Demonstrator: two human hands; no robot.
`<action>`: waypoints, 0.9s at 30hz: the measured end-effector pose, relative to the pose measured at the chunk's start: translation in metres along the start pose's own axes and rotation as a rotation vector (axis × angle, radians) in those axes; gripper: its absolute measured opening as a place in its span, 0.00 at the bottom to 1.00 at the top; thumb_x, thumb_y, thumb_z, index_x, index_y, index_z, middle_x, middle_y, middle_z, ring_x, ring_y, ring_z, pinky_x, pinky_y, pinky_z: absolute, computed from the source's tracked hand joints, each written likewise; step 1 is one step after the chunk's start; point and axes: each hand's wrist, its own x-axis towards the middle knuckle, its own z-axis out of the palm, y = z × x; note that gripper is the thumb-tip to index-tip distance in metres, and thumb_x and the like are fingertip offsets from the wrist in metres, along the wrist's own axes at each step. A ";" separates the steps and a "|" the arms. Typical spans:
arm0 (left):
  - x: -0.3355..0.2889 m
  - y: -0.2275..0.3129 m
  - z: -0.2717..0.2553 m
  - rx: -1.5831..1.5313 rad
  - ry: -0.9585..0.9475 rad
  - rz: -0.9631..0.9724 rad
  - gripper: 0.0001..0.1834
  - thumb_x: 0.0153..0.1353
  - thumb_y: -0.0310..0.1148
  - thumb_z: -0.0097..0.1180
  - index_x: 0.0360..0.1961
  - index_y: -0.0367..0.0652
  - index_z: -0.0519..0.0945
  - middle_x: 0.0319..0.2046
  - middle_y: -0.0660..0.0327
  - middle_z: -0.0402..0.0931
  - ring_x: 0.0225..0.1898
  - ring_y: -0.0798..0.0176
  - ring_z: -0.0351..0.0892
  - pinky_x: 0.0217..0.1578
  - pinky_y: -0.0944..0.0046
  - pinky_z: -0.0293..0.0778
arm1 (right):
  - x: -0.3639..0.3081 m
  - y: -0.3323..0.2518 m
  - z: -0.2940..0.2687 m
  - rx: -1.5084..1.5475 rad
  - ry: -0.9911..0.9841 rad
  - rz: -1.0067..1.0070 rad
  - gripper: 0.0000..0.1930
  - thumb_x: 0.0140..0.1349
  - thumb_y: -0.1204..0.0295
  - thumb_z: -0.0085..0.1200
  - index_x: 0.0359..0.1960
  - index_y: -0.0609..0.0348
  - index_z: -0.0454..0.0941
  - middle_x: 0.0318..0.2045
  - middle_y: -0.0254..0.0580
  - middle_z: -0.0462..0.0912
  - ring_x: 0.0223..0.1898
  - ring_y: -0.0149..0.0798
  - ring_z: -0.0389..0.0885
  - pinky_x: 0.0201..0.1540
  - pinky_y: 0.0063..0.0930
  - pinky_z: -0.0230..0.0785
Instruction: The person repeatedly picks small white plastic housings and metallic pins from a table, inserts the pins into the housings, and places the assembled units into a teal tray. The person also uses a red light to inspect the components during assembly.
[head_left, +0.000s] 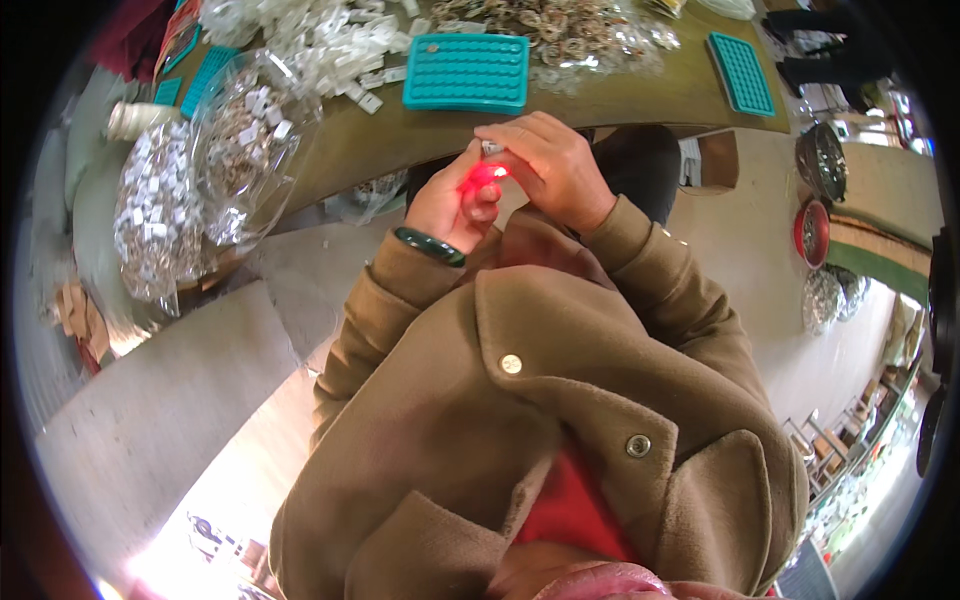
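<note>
My left hand (447, 207) and my right hand (556, 162) meet in front of my chest, just off the near edge of the table. Between their fingertips is a small white piece (491, 147), mostly covered by the fingers. A bright red glow (488, 174) shows at the left fingers, and its source cannot be made out. Both hands are closed, the right curling over from above. A dark bangle (430, 246) circles my left wrist. Beyond the hands lies a teal tray (466, 102) with rows of small hollows and one small round thing at its far left.
White plastic pieces (340, 45) are heaped at the table's far left, with brownish ring-shaped parts (560, 32) beside them. Another teal tray (741, 74) lies at the right end. Clear bags of small parts (155, 215) stand left. A red basin (812, 234) is at the right.
</note>
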 end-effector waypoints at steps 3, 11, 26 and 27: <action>0.002 -0.008 0.002 -0.002 0.063 -0.004 0.14 0.71 0.46 0.50 0.46 0.48 0.75 0.33 0.71 0.76 0.27 0.78 0.71 0.19 0.79 0.62 | -0.018 0.002 -0.006 -0.059 -0.035 0.060 0.17 0.52 0.77 0.61 0.46 0.57 0.80 0.36 0.41 0.82 0.38 0.49 0.79 0.41 0.38 0.73; 0.016 -0.017 0.005 0.353 0.074 -0.013 0.12 0.69 0.37 0.55 0.51 0.47 0.80 0.39 0.70 0.81 0.31 0.79 0.72 0.27 0.77 0.64 | -0.046 0.019 -0.032 -0.217 -0.021 0.098 0.23 0.53 0.68 0.63 0.53 0.54 0.78 0.53 0.44 0.80 0.56 0.51 0.74 0.58 0.46 0.64; 0.028 -0.020 0.010 0.357 0.066 0.198 0.16 0.71 0.33 0.49 0.52 0.31 0.77 0.31 0.66 0.77 0.35 0.71 0.78 0.43 0.67 0.78 | -0.037 0.059 -0.028 -0.552 0.002 0.135 0.16 0.57 0.58 0.62 0.47 0.40 0.82 0.61 0.34 0.72 0.67 0.45 0.61 0.69 0.51 0.45; 0.029 -0.021 0.009 0.340 0.042 0.207 0.17 0.71 0.33 0.49 0.52 0.31 0.77 0.31 0.66 0.76 0.35 0.72 0.77 0.43 0.67 0.78 | -0.039 0.060 -0.028 -0.556 -0.012 0.144 0.16 0.56 0.58 0.63 0.47 0.40 0.82 0.61 0.34 0.72 0.67 0.45 0.61 0.69 0.51 0.45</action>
